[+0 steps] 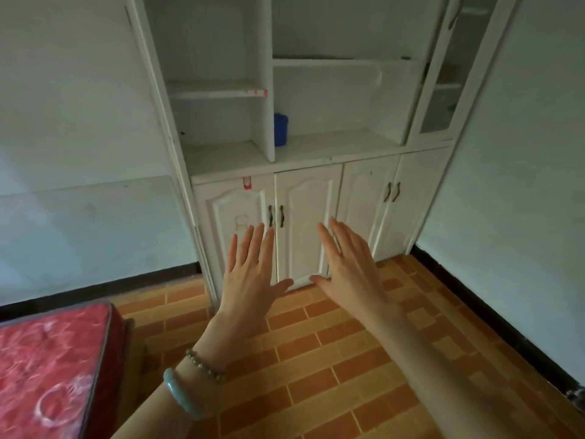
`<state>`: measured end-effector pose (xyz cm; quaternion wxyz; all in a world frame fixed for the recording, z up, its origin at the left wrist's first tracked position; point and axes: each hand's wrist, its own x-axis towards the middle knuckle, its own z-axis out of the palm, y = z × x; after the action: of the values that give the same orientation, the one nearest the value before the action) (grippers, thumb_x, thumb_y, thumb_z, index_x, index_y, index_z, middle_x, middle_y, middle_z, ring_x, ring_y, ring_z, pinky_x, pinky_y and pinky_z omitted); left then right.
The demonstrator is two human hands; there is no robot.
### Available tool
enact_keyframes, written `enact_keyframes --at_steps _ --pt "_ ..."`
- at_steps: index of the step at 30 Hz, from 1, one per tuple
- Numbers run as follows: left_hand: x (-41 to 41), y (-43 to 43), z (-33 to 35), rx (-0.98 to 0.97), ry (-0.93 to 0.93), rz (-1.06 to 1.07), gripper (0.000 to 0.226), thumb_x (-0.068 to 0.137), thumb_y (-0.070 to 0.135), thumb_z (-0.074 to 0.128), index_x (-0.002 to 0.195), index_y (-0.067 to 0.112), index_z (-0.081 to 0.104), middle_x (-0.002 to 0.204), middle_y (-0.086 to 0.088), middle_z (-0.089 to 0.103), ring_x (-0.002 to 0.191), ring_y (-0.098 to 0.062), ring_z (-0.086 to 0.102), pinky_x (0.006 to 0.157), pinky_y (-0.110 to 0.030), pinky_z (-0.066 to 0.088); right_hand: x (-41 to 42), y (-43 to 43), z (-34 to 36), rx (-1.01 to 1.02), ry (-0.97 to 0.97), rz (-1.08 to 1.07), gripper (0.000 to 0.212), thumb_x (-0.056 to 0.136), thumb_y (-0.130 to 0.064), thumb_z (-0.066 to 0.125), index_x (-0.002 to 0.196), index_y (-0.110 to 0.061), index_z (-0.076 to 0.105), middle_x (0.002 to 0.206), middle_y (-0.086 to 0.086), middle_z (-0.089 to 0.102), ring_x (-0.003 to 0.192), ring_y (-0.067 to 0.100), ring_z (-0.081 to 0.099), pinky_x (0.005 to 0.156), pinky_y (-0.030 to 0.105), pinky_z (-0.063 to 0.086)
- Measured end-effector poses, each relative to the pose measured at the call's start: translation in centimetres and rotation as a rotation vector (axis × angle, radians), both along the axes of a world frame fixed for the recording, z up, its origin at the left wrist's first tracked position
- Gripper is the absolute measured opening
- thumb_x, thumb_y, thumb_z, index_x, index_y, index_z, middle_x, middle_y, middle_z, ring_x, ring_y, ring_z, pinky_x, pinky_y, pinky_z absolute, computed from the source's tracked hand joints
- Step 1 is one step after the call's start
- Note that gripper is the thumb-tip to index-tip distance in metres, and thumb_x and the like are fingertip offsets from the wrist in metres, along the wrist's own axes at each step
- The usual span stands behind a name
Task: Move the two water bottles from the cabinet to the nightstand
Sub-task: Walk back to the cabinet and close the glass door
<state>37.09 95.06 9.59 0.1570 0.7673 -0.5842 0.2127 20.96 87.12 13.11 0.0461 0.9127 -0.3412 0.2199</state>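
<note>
A tall white cabinet (pixel 304 160) stands against the far wall, with open shelves above and four shut lower doors. No water bottle shows anywhere on its shelves, and no nightstand is in view. My left hand (pixel 251 270) and my right hand (pixel 349 264) are both stretched out flat in front of the lower doors, palms down, fingers spread, holding nothing. The left wrist carries a bead bracelet and a pale green bangle.
A blue container (pixel 280 129) stands on the cabinet's middle shelf beside a divider. A glass door (pixel 443 77) closes the cabinet's right section. A bed with a red patterned mattress (pixel 53 369) fills the lower left. The floor is orange brick-pattern tile (pixel 316 359).
</note>
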Motion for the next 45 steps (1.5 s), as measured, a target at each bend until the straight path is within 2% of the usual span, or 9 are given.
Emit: enact_keyframes --at_steps 3,6,10,14,19,24,31,38,45 --pt "2.0 -4.3 0.0 -0.022 -0.002 0.053 0.097 0.069 0.057 0.069 0.141 0.003 0.035 0.147 -0.018 0.034 0.137 -0.035 0.025 0.109 -0.054 0.013 2.5 -5.0 0.4 -0.017 0.012 0.062 0.095 0.070 -0.038 0.076 0.142 -0.009 0.021 0.148 0.018 0.027 0.135 0.033 0.026 0.107 0.040 0.017" --pt "4.3 -7.9 0.0 -0.019 -0.024 0.132 0.097 0.068 0.059 0.068 0.140 0.002 0.036 0.147 -0.018 0.035 0.137 -0.032 0.022 0.107 -0.055 0.014 5.2 -9.6 0.7 -0.035 0.009 0.117 0.094 0.069 -0.037 0.078 0.141 -0.006 0.026 0.145 0.019 0.032 0.132 0.035 0.030 0.105 0.042 0.021" --pt "7.7 -10.4 0.3 -0.028 0.014 0.251 0.099 0.069 0.059 0.068 0.143 0.004 0.031 0.150 -0.017 0.030 0.139 -0.033 0.020 0.110 -0.053 0.009 9.1 -14.2 0.8 -0.037 0.024 0.229 0.091 0.077 -0.041 0.069 0.144 -0.010 0.016 0.151 0.016 0.019 0.137 0.031 0.018 0.109 0.039 0.011" --pt "11.6 -10.6 1.1 -0.075 0.047 0.373 0.102 0.068 0.055 0.071 0.143 0.002 0.028 0.149 -0.020 0.030 0.138 -0.037 0.024 0.110 -0.057 0.018 13.6 -16.8 0.9 -0.026 0.032 0.329 0.093 0.071 -0.040 0.075 0.142 -0.009 0.023 0.148 0.018 0.026 0.135 0.034 0.024 0.106 0.046 0.021" --pt "17.2 -9.8 1.3 -0.069 0.067 0.528 0.102 0.074 0.058 0.064 0.146 0.003 0.019 0.153 -0.019 0.018 0.142 -0.034 0.012 0.114 -0.054 0.011 20.0 -19.0 0.8 -0.027 0.001 0.459 0.095 0.065 -0.037 0.080 0.139 -0.006 0.030 0.143 0.021 0.034 0.130 0.037 0.033 0.103 0.048 0.026" --pt "22.5 -10.6 1.4 -0.099 0.036 0.608 0.095 0.079 0.061 0.049 0.145 -0.001 0.021 0.151 -0.021 0.023 0.140 -0.035 0.018 0.113 -0.054 0.012 25.9 -20.5 0.8 -0.042 -0.027 0.560 0.094 0.070 -0.038 0.077 0.141 -0.007 0.024 0.147 0.020 0.026 0.135 0.035 0.024 0.106 0.042 0.014" --pt "27.9 -12.7 1.4 -0.115 0.037 0.585 0.087 0.086 0.064 0.035 0.146 0.004 0.017 0.153 -0.017 0.023 0.141 -0.032 0.016 0.114 -0.050 0.008 31.8 -22.5 1.0 -0.072 -0.069 0.581 0.096 0.056 -0.036 0.085 0.132 -0.001 0.040 0.135 0.025 0.044 0.123 0.041 0.043 0.097 0.050 0.032" --pt "29.0 -14.2 1.3 -0.153 0.002 0.496 0.085 0.087 0.062 0.039 0.145 0.003 0.022 0.151 -0.013 0.029 0.141 -0.029 0.021 0.116 -0.047 -0.002 34.0 -25.1 0.4 -0.029 -0.082 0.586 0.092 0.060 -0.036 0.084 0.133 -0.001 0.039 0.136 0.026 0.042 0.124 0.041 0.041 0.097 0.054 0.037" --pt "28.6 -15.7 0.9 -0.231 0.008 0.442 0.074 0.092 0.048 0.040 0.145 0.003 0.017 0.150 -0.015 0.030 0.140 -0.028 0.023 0.116 -0.049 0.003 33.4 -28.6 0.1 -0.010 -0.081 0.580 0.094 0.061 -0.036 0.083 0.135 -0.004 0.035 0.139 0.025 0.038 0.127 0.041 0.037 0.099 0.055 0.035"
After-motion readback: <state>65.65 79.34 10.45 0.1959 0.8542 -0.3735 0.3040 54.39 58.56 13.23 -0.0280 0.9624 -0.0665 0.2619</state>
